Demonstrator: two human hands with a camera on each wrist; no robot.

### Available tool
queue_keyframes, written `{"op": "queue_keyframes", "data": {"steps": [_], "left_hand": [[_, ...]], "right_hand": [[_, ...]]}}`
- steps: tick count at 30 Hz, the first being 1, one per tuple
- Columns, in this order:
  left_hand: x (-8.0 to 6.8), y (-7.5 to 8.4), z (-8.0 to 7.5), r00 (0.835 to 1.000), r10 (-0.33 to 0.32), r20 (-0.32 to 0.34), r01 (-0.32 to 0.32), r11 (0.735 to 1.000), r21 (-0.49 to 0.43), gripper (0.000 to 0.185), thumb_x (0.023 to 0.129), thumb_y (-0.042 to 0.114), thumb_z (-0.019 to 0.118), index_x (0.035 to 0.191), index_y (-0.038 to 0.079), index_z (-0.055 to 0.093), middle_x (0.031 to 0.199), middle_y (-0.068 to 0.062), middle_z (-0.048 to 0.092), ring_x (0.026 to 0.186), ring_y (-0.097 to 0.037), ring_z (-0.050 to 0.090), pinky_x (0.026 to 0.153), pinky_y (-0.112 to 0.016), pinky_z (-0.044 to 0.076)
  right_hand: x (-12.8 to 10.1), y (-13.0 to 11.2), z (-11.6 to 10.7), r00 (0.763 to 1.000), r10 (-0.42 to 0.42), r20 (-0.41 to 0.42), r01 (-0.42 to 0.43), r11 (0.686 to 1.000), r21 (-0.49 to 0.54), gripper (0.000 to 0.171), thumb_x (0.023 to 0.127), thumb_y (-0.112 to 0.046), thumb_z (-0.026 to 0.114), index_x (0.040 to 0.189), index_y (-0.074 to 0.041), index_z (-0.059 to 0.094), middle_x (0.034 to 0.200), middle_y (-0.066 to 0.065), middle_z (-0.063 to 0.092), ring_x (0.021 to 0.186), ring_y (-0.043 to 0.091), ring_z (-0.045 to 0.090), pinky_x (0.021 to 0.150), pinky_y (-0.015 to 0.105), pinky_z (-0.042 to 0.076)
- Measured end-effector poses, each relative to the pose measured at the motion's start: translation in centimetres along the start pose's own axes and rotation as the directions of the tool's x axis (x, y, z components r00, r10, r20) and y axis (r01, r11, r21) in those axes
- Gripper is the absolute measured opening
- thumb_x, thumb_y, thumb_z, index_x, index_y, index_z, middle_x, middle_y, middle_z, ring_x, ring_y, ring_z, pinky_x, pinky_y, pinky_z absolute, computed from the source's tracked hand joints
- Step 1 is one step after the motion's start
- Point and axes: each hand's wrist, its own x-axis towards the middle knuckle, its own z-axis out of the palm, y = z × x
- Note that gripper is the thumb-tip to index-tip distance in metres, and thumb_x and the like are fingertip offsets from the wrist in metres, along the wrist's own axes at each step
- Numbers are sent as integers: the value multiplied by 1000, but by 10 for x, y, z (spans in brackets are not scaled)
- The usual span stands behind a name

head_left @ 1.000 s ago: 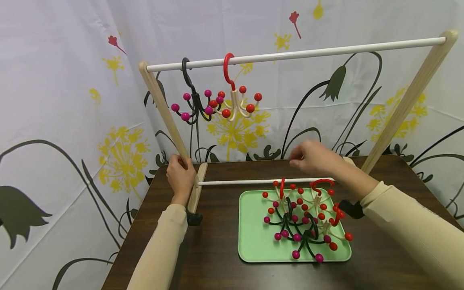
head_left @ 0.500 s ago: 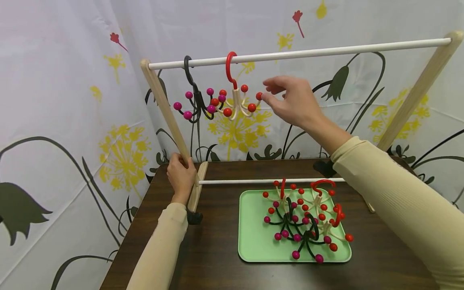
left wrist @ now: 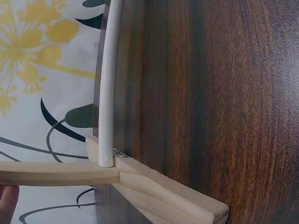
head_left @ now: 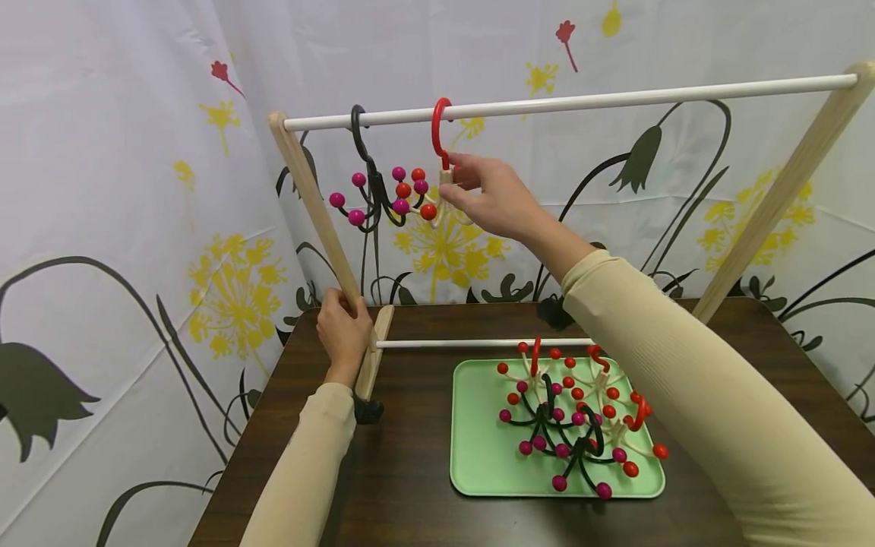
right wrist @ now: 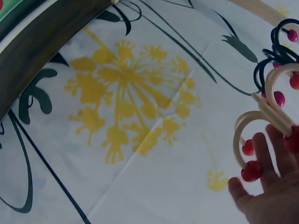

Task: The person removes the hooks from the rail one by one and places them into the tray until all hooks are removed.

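In the head view, my left hand grips the left wooden upright of a rack low down, near its foot. My right hand is up at a hanger with a red hook, cream stem and red-ball-tipped arms, hanging from the white top rod. Its thumb and fingertips are right at the stem, overlapping it. The right wrist view shows these fingers extended beside the cream arms, thumb apart. A black hanger with magenta balls hangs to the left.
A green tray on the dark wooden table holds several more hangers, some red-and-cream, others black with magenta balls. The rack's lower white rod runs behind the tray. A flower-patterned curtain hangs at the back.
My right hand has risen from above the tray's back edge and moved left to the red-hooked hanger. The left hand keeps its grip on the upright.
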Motion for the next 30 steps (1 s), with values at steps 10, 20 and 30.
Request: {"op": "queue_keyframes", "data": {"steps": [10, 20, 30], "left_hand": [[-1, 0, 1, 1000, 7, -8, -7, 1000, -14, 20, 85, 15, 69, 89, 1, 55, 81, -16, 57, 72, -39, 57, 67, -54, 43], [0, -1, 0, 1000, 20, -4, -20, 1000, -23, 20, 85, 14, 70, 88, 1, 55, 80, -16, 57, 71, -38, 57, 67, -53, 43], [-1, -1, 0, 1000, 23, -19, -24, 1000, -21, 20, 85, 13, 70, 88, 1, 55, 79, -16, 56, 70, -38, 56, 67, -53, 43]], "right_hand": [[0, -5, 3, 988, 128, -87, -136, 987, -88, 39, 97, -24, 60, 133, -9, 58, 106, 7, 71, 92, 18, 63, 82, 33, 46], [-8, 8, -10, 978, 137, -160, -156, 981, -112, 37, 96, -20, 60, 131, -9, 61, 107, 8, 72, 95, 19, 66, 86, 35, 45], [-18, 19, -32, 964, 93, -249, -120, 988, -93, 33, 97, -16, 59, 130, -11, 63, 101, 8, 72, 87, 18, 64, 74, 31, 46]]}}
